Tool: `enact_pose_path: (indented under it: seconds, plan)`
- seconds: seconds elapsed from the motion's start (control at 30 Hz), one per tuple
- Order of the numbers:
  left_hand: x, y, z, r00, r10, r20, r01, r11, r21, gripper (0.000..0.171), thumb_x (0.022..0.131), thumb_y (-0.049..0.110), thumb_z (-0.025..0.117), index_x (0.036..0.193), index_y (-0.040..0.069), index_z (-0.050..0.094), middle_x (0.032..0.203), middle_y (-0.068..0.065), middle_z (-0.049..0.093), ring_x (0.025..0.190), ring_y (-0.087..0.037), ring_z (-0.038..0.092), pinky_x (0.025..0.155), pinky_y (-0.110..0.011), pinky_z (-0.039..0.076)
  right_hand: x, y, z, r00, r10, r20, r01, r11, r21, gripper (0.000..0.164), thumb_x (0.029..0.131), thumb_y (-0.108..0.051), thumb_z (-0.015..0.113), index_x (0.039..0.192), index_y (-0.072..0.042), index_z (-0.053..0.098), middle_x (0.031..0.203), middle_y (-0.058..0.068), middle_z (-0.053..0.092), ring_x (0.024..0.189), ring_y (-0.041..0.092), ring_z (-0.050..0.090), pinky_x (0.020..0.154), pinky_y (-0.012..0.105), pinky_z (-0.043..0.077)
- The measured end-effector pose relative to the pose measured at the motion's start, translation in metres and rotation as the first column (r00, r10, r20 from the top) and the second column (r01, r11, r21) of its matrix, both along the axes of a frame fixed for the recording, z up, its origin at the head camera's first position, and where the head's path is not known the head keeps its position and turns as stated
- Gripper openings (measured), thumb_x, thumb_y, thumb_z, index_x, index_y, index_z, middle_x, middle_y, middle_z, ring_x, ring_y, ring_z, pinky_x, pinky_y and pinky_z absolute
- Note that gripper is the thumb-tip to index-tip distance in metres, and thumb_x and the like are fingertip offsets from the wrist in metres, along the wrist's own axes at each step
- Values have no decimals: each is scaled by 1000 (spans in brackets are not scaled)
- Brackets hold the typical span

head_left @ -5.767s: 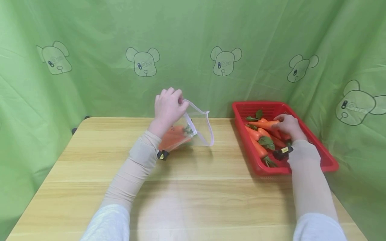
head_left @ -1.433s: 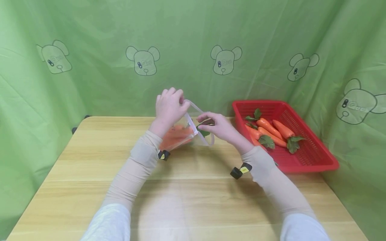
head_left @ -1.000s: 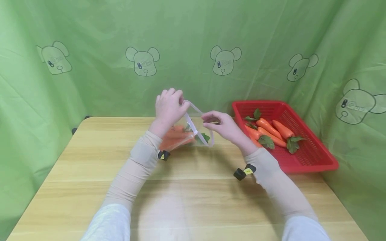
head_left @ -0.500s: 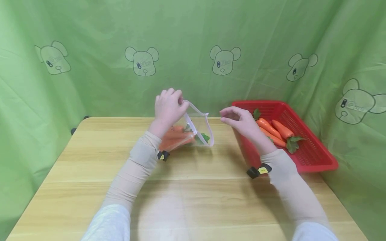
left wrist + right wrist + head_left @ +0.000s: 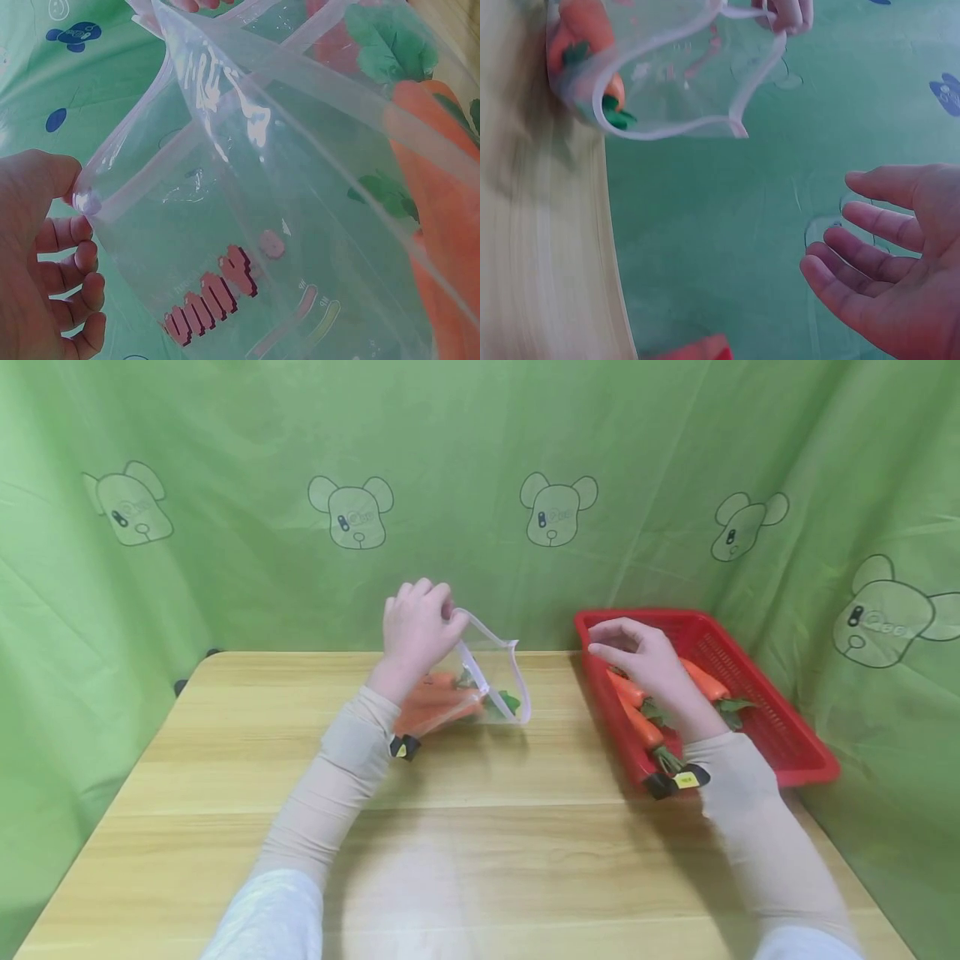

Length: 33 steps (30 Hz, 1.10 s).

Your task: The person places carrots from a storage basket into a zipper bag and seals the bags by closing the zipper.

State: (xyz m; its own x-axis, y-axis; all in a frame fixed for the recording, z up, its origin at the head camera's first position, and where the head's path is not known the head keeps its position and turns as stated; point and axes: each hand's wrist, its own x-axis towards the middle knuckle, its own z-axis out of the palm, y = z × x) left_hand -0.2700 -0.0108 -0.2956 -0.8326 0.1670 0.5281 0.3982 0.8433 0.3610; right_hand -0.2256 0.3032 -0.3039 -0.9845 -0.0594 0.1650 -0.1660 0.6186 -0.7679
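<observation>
A clear zip bag (image 5: 491,664) with a pale rim gapes toward the right, its mouth spread. Carrots (image 5: 438,702) with green leaves lie inside it. My left hand (image 5: 420,627) pinches the bag's upper corner between thumb and forefinger; the left wrist view shows that pinch on the rim, with printed letters on the film. My right hand (image 5: 645,660) hovers over the left part of a red basket (image 5: 813,768), fingers parted and holding nothing, as the right wrist view confirms. Beneath and around that hand several carrots (image 5: 641,727) lie in the basket, partly hidden by it.
A wooden table (image 5: 450,860) carries the bag and the basket, which stands at its right rear. A green printed curtain (image 5: 457,460) closes off the back and both sides, close behind the table's far edge.
My right hand took a carrot from the basket to the bag, let it go inside, then drew back rightward over the basket. My left hand keeps its pinch in place.
</observation>
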Motion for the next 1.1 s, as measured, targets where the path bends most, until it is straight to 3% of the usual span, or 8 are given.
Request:
enact_pose_path:
  seconds: [0.43, 0.7, 0.87, 1.1]
  plan:
    - [0, -1, 1, 1000, 3, 5, -3, 1000, -18, 16, 88, 31, 56, 81, 17, 54, 86, 0, 54, 85, -21, 46, 75, -35, 37, -7, 50, 4, 996, -88, -17, 88, 996, 22, 44, 90, -40, 65, 123, -11, 59, 98, -26, 60, 94, -8, 56, 78, 9, 43]
    - [0, -2, 2, 1000, 0, -3, 0, 1000, -16, 16, 87, 31, 55, 81, 16, 54, 86, -1, 53, 85, -22, 46, 75, -35, 38, -22, 80, -6, 992, -126, 4, 126, 989, -71, 38, 92, -33, 64, 121, -9, 58, 93, -27, 60, 82, -7, 61, 72, 12, 50]
    - [0, -2, 2, 1000, 3, 7, -3, 1000, -22, 16, 87, 32, 55, 81, 17, 54, 87, 0, 53, 86, -22, 46, 76, -36, 38, -27, 95, -14, 990, -141, 11, 142, 987, -79, 35, 93, -30, 63, 120, -8, 57, 89, -32, 59, 79, -11, 60, 71, 11, 50]
    - [2, -3, 2, 1000, 5, 22, -4, 1000, -30, 17, 88, 32, 56, 81, 17, 55, 87, 0, 54, 87, -22, 46, 76, -36, 38, -30, 116, -24, 982, -183, 38, 186, 978, -95, 26, 93, -29, 64, 115, -17, 58, 91, -31, 57, 79, -13, 58, 70, 9, 50]
